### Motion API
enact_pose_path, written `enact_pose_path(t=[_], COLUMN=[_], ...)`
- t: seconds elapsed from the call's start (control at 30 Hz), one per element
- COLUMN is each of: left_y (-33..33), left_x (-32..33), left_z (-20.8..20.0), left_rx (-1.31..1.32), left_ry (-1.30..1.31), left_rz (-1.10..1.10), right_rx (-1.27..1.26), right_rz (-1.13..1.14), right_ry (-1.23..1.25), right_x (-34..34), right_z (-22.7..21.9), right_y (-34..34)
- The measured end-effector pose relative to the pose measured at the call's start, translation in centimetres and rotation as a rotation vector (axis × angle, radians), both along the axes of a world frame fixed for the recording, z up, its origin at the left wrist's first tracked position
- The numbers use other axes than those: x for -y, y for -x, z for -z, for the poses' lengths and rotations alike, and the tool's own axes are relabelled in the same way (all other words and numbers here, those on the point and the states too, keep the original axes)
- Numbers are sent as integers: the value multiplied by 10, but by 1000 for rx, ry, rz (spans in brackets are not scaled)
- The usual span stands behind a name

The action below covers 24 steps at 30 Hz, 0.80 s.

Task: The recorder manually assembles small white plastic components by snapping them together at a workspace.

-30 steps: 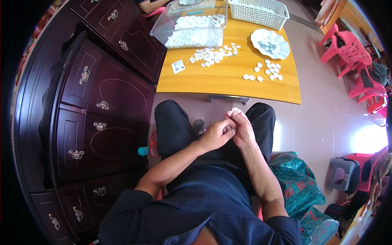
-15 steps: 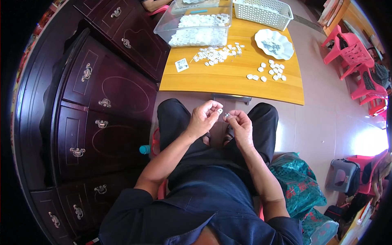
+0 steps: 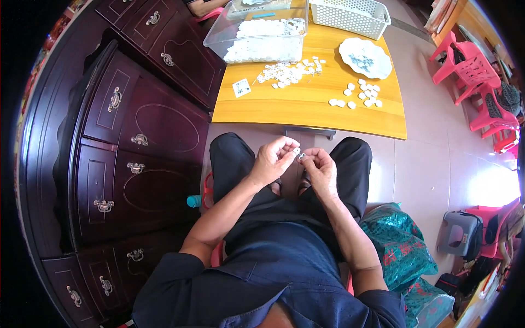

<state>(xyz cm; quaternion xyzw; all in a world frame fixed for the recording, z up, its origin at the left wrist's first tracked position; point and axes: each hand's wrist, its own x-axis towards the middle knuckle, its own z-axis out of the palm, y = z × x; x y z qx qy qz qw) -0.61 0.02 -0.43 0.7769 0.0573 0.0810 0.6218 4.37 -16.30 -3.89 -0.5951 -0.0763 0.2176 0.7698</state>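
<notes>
Over my lap, my left hand (image 3: 272,162) pinches a small white plastic piece (image 3: 296,151) between thumb and fingertips. Close beside it, my right hand (image 3: 321,170) is closed on a tiny pale, metallic-looking part (image 3: 301,156), whose exact kind is too small to make out. The two parts meet or nearly meet between my fingertips; I cannot tell whether they touch. Ahead on the yellow wooden table (image 3: 306,115) lie a loose heap of small white pieces (image 3: 281,74) and, at right, a scattered group of rounder white pieces (image 3: 367,95).
A clear plastic bin (image 3: 216,42) full of white pieces and a white perforated basket (image 3: 350,21) stand at the back. A scalloped white plate (image 3: 381,52) holds small greyish parts. Dark drawers (image 3: 158,120) flank my left; a green bag (image 3: 394,240) sits at my right.
My right hand has shifted slightly left, bringing its tiny part up to the white piece. The left hand has hardly moved. The view has shifted a little.
</notes>
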Motion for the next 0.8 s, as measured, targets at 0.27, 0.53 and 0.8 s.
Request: enact_pose_path(t=[0.27, 0.53, 0.8], left_y=[-1, -3, -8], left_x=[3, 2, 6], left_z=[-8, -10, -26], left_rx=[-21, 59, 100], left_ry=[-30, -170, -374], left_rz=[23, 31, 96], right_rx=[-6, -118, -257], right_rz=[-16, -59, -134], right_ry=[-15, -106, -175], right_x=[1, 1, 7], right_z=[0, -4, 7], right_y=[-1, 1, -6])
